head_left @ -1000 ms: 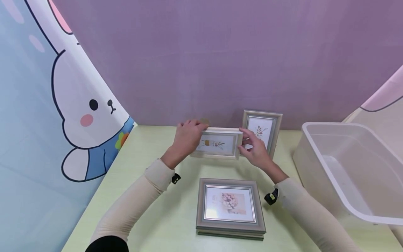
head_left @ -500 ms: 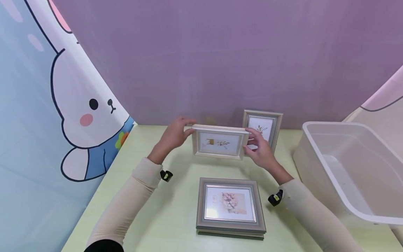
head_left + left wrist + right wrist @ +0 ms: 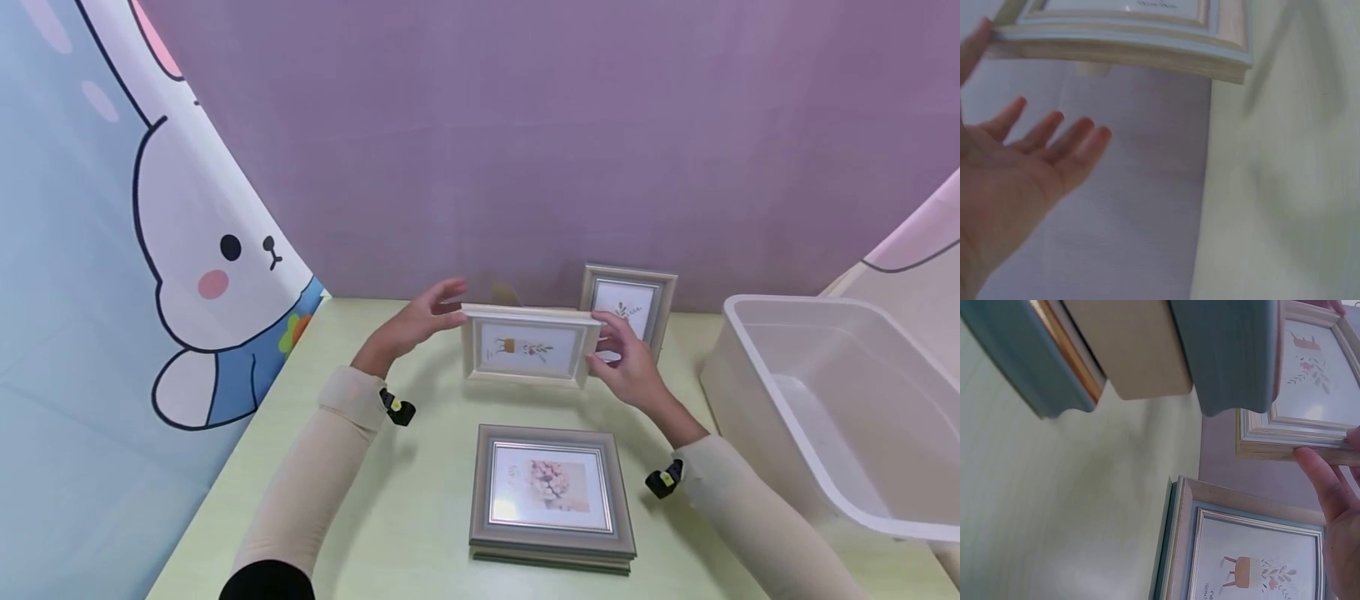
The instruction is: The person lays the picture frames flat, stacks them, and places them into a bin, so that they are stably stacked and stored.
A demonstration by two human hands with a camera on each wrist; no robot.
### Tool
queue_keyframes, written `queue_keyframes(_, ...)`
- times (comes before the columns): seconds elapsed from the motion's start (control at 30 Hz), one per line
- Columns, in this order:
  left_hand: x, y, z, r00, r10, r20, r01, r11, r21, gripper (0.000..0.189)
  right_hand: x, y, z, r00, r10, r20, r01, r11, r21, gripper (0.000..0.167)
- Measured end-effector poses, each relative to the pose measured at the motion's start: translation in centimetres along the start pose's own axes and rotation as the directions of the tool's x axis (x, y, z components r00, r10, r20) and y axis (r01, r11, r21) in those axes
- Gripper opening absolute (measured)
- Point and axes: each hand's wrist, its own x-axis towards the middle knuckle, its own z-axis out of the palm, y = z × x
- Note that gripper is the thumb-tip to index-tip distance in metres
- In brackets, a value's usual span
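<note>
A pale cream picture frame (image 3: 532,350) with a plant print turned sideways is held up over the table in the head view. My right hand (image 3: 627,361) pinches its right edge, thumb low and fingers near the upper corner; the right wrist view shows the thumb against the frame's side. At the left end my left hand (image 3: 420,320) has its fingers spread, the thumb tip right at the upper left corner. In the left wrist view the left hand's fingers (image 3: 1066,140) stretch out apart from the frame. Behind the right hand a grey-silver picture frame (image 3: 666,304) stands upright, partly covered.
Near the front lies a stack of picture frames (image 3: 551,537), the top one showing pink flowers. A large white plastic bin (image 3: 772,400) stands at the right. The purple backdrop (image 3: 450,167) rises behind the table (image 3: 360,517).
My left hand has slid left off the frame's top, and its fingers have opened out. The cream frame has shifted slightly to the right, with my right hand still on its edge.
</note>
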Motion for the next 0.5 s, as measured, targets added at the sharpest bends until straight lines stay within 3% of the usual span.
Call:
queue_keyframes(0.2,0.8,-0.8,0.2,0.992,0.072,0.105,-0.055,0.986,-0.158,0.099,-0.3,2.4,-0.1,1.000,-0.011,-0.013,0.011,1.000,0.020,0.070)
queue_keyframes(0.33,1.5,-1.2,0.5,0.984,0.107,0.143,-0.063,0.958,-0.281,0.123,-0.4,2.8,-0.2,1.000,-0.022,-0.013,0.023,0.998,0.052,0.070)
queue_keyframes(0.5,1.8,-1.5,0.8,0.975,0.120,0.186,-0.037,0.917,-0.398,0.133,-0.5,2.8,-0.3,0.999,-0.044,-0.003,0.044,0.994,0.099,0.068)
